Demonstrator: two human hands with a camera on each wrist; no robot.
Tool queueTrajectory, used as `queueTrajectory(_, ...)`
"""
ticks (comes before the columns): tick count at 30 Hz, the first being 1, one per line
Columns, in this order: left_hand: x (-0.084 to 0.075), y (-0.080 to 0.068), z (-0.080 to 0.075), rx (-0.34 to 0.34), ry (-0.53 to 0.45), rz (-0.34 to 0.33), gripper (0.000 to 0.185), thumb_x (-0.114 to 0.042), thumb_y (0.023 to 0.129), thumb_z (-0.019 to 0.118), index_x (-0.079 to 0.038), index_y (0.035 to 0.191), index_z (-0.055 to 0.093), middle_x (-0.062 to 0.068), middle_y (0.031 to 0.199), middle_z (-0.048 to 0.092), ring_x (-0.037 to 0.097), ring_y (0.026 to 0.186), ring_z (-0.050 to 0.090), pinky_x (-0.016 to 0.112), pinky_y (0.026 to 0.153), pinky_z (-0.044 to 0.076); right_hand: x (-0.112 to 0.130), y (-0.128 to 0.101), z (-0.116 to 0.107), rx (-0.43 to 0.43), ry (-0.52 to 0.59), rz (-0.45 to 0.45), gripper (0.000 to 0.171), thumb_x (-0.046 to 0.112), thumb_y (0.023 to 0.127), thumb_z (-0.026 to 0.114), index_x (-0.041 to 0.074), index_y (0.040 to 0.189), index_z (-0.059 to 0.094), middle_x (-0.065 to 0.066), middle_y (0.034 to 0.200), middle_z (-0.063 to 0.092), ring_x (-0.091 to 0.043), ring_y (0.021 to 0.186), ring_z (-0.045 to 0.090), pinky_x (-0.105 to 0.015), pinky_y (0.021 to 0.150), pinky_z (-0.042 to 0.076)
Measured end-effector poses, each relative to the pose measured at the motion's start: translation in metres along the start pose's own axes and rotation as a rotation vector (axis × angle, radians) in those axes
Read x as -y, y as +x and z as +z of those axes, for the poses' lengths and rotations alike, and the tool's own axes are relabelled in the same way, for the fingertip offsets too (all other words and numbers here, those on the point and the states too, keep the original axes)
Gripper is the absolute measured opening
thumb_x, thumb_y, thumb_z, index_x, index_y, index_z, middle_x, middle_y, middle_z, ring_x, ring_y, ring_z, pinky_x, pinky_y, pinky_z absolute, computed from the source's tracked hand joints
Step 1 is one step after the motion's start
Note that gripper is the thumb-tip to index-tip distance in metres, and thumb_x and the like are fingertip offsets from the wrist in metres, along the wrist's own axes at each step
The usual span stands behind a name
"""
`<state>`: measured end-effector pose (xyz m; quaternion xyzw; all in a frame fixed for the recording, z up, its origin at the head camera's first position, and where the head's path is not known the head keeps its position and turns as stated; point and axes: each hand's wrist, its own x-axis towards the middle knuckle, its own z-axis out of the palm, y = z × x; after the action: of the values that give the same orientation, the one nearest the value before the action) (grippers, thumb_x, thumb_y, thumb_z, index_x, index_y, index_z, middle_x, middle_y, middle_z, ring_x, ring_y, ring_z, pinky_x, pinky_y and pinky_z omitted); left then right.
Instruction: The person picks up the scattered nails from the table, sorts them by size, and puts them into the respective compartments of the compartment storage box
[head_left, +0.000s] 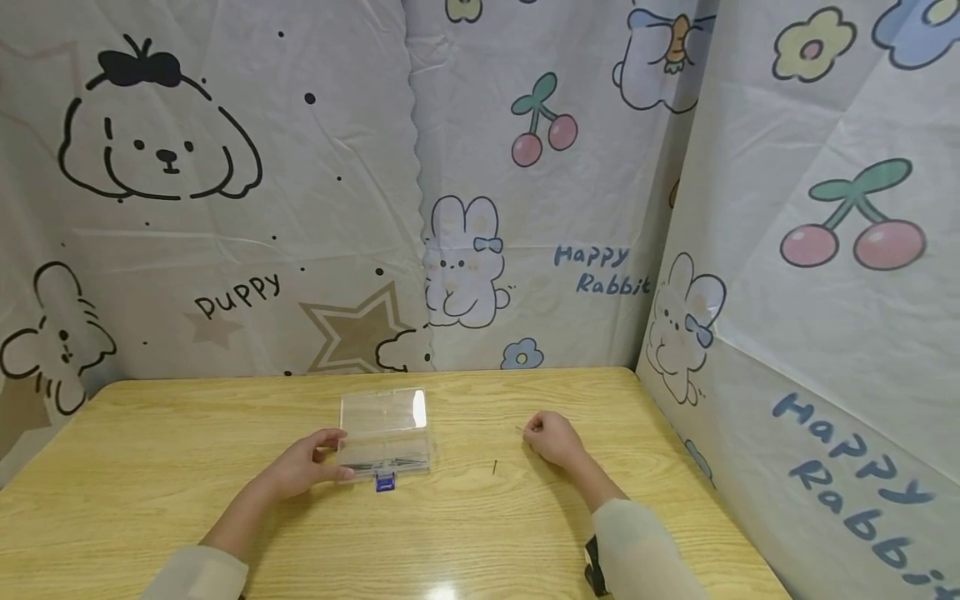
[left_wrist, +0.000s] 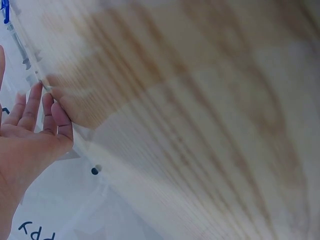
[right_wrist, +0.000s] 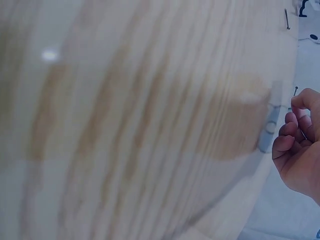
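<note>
A clear plastic box (head_left: 384,433) with a blue latch (head_left: 385,482) lies shut on the wooden table (head_left: 150,450), with thin dark nails inside along its front. My left hand (head_left: 307,462) grips the box's left end, thumb at the front and fingers at the back. In the left wrist view the fingertips (left_wrist: 47,102) touch the box edge (left_wrist: 22,55). My right hand (head_left: 551,437) rests to the right of the box, fingers curled, and pinches a thin nail (right_wrist: 296,91). A loose nail (head_left: 494,467) lies on the table between box and right hand.
Cartoon-printed cloth (head_left: 480,208) hangs close behind the table and along its right side (head_left: 825,333). The table's front edge is out of the head view. A dark strap (head_left: 594,567) shows at the right sleeve.
</note>
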<state>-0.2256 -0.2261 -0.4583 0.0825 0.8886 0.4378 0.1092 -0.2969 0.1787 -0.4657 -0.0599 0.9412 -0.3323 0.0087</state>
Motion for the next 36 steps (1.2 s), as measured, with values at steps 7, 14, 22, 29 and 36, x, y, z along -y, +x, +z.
queueTrajectory(7, 0.0, 0.0, 0.0, -0.001, 0.003, 0.0, 0.078, -0.036, 0.079, 0.074, 0.0, 0.138, 0.038, 0.027, 0.134, 0.045, 0.037, 0.113, 0.047, 0.05, 0.09, 0.042, 0.013, 0.003, 0.006, -0.003, -0.023, -0.064, 0.01, 0.012, 0.087, 0.057, 0.006, 0.086, 0.064, -0.002, 0.076, 0.057, -0.013, 0.066, 0.048, -0.026, 0.062, 0.04)
queueTrajectory(14, 0.0, 0.0, -0.001, 0.0, -0.002, 0.0, 0.077, -0.035, 0.08, 0.073, 0.0, 0.138, 0.038, 0.027, 0.134, 0.045, 0.036, 0.112, 0.047, 0.048, 0.089, 0.043, 0.025, 0.005, 0.012, 0.009, -0.005, -0.11, 0.01, 0.012, 0.086, 0.057, 0.004, 0.086, 0.064, -0.002, 0.075, 0.057, -0.013, 0.067, 0.046, -0.026, 0.061, 0.039)
queueTrajectory(22, 0.001, 0.001, 0.0, 0.004, -0.001, 0.011, 0.076, -0.034, 0.08, 0.073, 0.0, 0.138, 0.038, 0.026, 0.134, 0.045, 0.036, 0.113, 0.047, 0.049, 0.09, 0.042, 0.04, 0.004, 0.019, 0.06, 0.025, -0.136, 0.01, 0.011, 0.087, 0.057, 0.004, 0.086, 0.063, -0.002, 0.075, 0.056, -0.012, 0.064, 0.045, -0.025, 0.059, 0.038)
queueTrajectory(29, 0.0, 0.0, 0.0, 0.003, 0.005, 0.016, 0.076, -0.034, 0.08, 0.073, 0.001, 0.138, 0.038, 0.026, 0.133, 0.046, 0.036, 0.112, 0.048, 0.049, 0.089, 0.043, 0.052, 0.004, 0.025, 0.076, 0.019, -0.14, 0.009, 0.011, 0.086, 0.056, 0.005, 0.086, 0.063, -0.002, 0.075, 0.056, -0.012, 0.065, 0.046, -0.024, 0.059, 0.039)
queueTrajectory(36, -0.001, -0.001, 0.0, 0.0, 0.014, 0.018, 0.076, -0.035, 0.08, 0.073, 0.001, 0.138, 0.039, 0.027, 0.134, 0.046, 0.037, 0.112, 0.048, 0.049, 0.09, 0.042, 0.061, 0.004, 0.029, 0.088, 0.006, -0.174, 0.01, 0.012, 0.086, 0.056, 0.005, 0.086, 0.063, -0.001, 0.075, 0.056, -0.011, 0.066, 0.047, -0.024, 0.06, 0.04)
